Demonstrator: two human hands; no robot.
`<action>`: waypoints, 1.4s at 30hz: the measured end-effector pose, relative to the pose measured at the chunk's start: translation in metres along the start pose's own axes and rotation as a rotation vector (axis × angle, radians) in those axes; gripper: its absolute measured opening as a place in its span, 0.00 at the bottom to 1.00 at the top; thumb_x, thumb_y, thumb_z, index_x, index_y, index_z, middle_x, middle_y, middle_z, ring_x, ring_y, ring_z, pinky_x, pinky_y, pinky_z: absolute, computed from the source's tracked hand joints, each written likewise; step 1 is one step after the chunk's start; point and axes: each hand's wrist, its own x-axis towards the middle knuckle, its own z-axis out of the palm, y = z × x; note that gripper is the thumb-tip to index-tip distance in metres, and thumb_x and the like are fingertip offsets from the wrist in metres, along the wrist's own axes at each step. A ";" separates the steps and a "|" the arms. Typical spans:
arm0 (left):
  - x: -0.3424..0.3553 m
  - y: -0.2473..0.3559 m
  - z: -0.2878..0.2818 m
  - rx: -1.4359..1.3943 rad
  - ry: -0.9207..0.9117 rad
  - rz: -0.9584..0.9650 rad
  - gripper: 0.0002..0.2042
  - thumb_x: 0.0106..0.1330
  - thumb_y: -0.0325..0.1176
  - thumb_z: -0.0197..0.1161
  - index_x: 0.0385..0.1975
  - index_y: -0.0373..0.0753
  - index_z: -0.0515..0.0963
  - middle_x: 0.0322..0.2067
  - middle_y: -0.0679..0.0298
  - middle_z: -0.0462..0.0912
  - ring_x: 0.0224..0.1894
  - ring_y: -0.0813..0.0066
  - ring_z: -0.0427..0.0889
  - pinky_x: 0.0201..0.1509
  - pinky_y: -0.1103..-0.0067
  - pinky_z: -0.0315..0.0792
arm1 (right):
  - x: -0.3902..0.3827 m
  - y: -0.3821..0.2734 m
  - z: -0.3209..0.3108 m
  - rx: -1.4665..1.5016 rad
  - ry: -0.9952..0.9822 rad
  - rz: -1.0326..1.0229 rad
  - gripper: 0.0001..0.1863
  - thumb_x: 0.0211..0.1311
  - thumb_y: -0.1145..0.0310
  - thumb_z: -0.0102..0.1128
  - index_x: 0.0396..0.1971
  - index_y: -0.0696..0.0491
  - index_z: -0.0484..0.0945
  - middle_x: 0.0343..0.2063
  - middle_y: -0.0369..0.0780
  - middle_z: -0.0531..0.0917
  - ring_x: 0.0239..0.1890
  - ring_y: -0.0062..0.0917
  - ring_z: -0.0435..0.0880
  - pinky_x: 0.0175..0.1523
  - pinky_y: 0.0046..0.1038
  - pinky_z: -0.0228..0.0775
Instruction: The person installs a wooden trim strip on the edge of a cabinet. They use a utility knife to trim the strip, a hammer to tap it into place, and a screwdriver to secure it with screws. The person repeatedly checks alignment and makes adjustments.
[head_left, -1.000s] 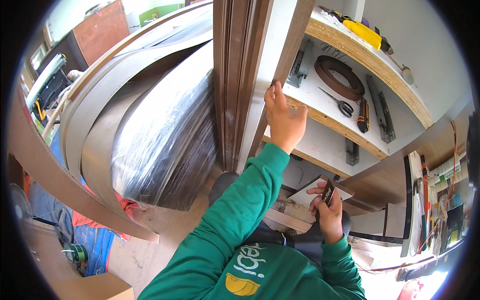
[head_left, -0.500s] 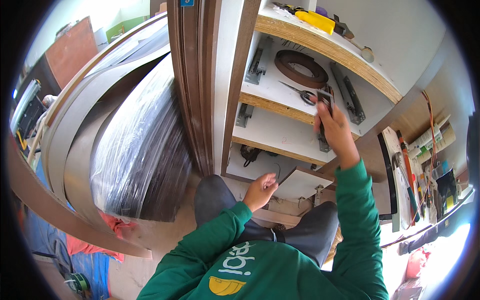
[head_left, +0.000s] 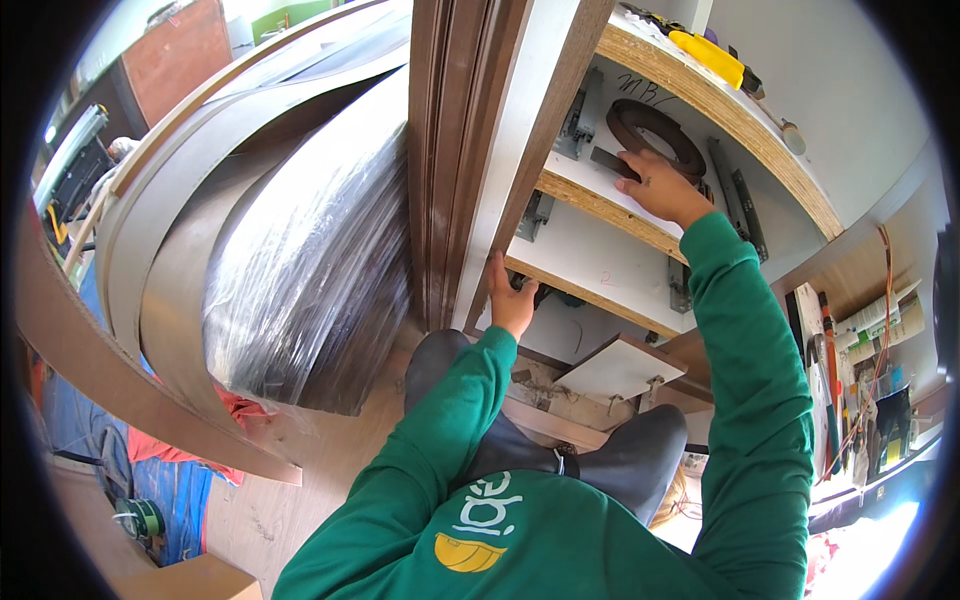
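My right hand (head_left: 668, 187) reaches over the cabinet's upper inner shelf, its fingers closed on a dark flat strip (head_left: 612, 161). Just behind it lies a coil of brown edge banding (head_left: 622, 122). Metal drawer slides stand against both sides of this compartment, one left drawer slide (head_left: 576, 128) and a right drawer slide (head_left: 742, 200). Lower down, my left hand (head_left: 512, 302) rests against the cabinet's left front edge (head_left: 488, 262) with thumb and fingers apart. The scissors are mostly hidden behind my right hand.
Brown trim (head_left: 455, 150) runs up beside the cabinet. Plastic-wrapped curved panels (head_left: 300, 250) stand at the left. A yellow-handled tool (head_left: 706, 58) lies on the top shelf. A white board (head_left: 622, 368) sits low before my knees. Assorted tools (head_left: 830, 370) are at the right.
My right hand has moved left and farther in over the shelf with the dark strip. My left hand has risen from above my knees to the cabinet's front edge. The view has shifted.
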 end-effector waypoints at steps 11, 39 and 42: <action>0.003 0.025 0.010 -0.023 0.035 0.016 0.46 0.66 0.27 0.66 0.81 0.47 0.45 0.76 0.40 0.45 0.78 0.40 0.50 0.79 0.59 0.57 | -0.073 -0.010 -0.070 -0.220 0.110 -0.196 0.27 0.68 0.58 0.66 0.63 0.54 0.77 0.59 0.53 0.78 0.65 0.49 0.73 0.71 0.41 0.65; 0.029 0.071 0.005 -0.255 -0.007 -0.005 0.43 0.66 0.29 0.67 0.80 0.40 0.52 0.78 0.52 0.53 0.78 0.57 0.56 0.79 0.69 0.53 | -0.426 0.088 -0.136 -0.532 -0.045 0.614 0.10 0.57 0.70 0.62 0.37 0.58 0.83 0.35 0.50 0.86 0.42 0.47 0.87 0.51 0.46 0.77; 0.031 0.070 0.001 -0.271 -0.022 0.004 0.45 0.64 0.27 0.68 0.81 0.47 0.51 0.70 0.56 0.68 0.66 0.63 0.72 0.68 0.73 0.65 | -0.420 0.104 -0.124 -0.610 -0.245 0.593 0.09 0.53 0.73 0.61 0.35 0.57 0.82 0.33 0.50 0.86 0.40 0.46 0.87 0.50 0.46 0.78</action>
